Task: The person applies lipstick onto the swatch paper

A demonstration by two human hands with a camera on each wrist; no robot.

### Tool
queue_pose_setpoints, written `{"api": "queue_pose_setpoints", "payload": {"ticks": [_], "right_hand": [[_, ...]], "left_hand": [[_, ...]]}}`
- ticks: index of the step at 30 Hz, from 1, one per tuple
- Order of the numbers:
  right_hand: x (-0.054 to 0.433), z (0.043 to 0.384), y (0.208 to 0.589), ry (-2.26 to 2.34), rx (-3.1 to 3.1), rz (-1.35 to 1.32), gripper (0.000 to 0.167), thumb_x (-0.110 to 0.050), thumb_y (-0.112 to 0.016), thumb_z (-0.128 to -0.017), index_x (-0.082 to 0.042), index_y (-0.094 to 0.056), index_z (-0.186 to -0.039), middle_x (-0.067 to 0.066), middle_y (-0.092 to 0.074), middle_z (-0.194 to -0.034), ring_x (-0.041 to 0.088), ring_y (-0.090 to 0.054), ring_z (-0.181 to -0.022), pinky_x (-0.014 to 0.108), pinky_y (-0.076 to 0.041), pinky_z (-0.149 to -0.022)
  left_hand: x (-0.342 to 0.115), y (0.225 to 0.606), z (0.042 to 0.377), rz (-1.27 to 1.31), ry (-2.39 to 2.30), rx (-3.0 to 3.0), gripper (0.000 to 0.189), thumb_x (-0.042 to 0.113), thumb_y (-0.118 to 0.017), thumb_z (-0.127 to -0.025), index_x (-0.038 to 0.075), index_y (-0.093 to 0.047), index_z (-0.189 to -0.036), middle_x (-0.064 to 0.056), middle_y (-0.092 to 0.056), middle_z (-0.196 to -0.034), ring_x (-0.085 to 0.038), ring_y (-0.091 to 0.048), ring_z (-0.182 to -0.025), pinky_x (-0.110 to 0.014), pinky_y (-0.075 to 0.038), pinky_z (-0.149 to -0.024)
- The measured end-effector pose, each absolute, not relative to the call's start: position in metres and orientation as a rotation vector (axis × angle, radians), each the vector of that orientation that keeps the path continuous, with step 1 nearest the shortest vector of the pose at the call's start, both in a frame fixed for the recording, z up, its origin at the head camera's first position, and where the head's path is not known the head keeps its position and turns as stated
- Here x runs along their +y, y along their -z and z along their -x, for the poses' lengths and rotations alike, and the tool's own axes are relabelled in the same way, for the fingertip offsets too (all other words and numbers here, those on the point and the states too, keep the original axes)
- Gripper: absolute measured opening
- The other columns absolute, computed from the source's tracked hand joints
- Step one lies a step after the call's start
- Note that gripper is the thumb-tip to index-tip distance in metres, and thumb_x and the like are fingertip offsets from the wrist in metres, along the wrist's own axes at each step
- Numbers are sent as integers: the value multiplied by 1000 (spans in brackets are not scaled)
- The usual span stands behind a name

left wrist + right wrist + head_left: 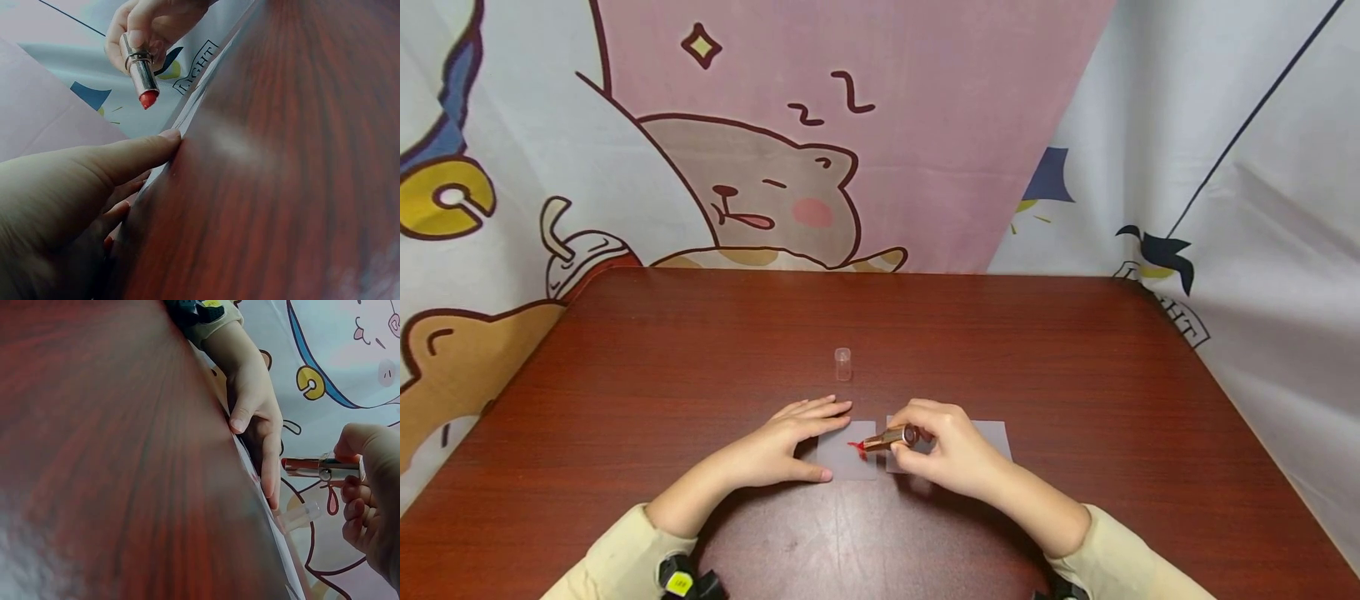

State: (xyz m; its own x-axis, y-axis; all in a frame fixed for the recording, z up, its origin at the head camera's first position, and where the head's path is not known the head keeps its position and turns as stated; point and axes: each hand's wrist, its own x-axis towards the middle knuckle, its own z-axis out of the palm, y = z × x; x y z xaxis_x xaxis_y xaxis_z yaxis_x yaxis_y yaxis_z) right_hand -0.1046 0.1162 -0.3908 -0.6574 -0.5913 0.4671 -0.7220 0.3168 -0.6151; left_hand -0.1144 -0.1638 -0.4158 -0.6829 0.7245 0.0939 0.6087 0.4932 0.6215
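Note:
My right hand (pixel 951 450) pinches a gold lipstick (pixel 891 437) between thumb and fingers, its red tip pointing left. In the left wrist view the lipstick (pixel 142 74) is uncapped, and its tip hangs a little above the table. Below it lies a small white sheet (pixel 842 465) with a red mark (pixel 855 445) on it. My left hand (pixel 778 446) rests at that sheet's left side, fingers stretched out, thumb at the near corner. Under and beside my right hand is a second pale sheet (pixel 996 435), partly hidden.
A clear plastic cap (pixel 843 365) stands on the dark red wooden table (pixel 700 350), beyond the left sheet. Behind the table hangs a printed cloth (pixel 925 150) with cartoon animals.

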Motion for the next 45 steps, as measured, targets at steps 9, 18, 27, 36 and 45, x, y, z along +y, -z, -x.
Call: {"api": "queue_pose_setpoints", "payload": {"ticks": [9, 18, 27, 36, 45], "right_hand": [[121, 108, 391, -1282, -2359, -1190, 23, -5, -69, -75, -19, -67, -93, -15, -54, -77, 16, -49, -61, 28, -41, -49], [129, 107, 389, -1288, -2376, -1154, 23, -6, -70, -76, -20, -67, -94, -14, -53, -77, 17, -47, -59, 18, -34, -50], [140, 108, 386, -1304, -2369, -1127, 27, -2, -69, -75, -19, -68, -95, -13, -56, -79, 19, -50, -61, 31, -41, -49], [153, 108, 386, -1251, -2349, -1089, 29, 0, -69, -73, -19, -68, -95, -12, -53, -77, 10, -44, -62, 29, -35, -47], [161, 108, 390, -1233, -2350, -1079, 28, 0, -70, -74, -21, -68, -94, -13, -54, -77, 8, -43, -61, 28, -36, -49]], "left_hand": [[-165, 414, 115, -1167, -978, 2565, 64, 30, -76, -81, 5, -54, -136, -5, -42, -147, -29, -28, -139, -56, -17, -109], [-161, 412, 114, -1126, -994, 2610, 66, 32, -77, -80, 7, -53, -137, -4, -45, -145, -27, -32, -137, -55, -22, -107], [-148, 411, 113, -1106, -1057, 2648, 68, 32, -80, -77, 7, -55, -135, -5, -48, -142, -25, -36, -135, -53, -23, -107], [-137, 412, 114, -1131, -1083, 2695, 68, 33, -81, -76, 6, -56, -134, -10, -50, -139, -27, -40, -132, -51, -28, -106], [-123, 412, 116, -1134, -1053, 2685, 72, 37, -81, -75, 7, -55, -135, -8, -50, -139, -26, -39, -133, -50, -28, -106]]}}
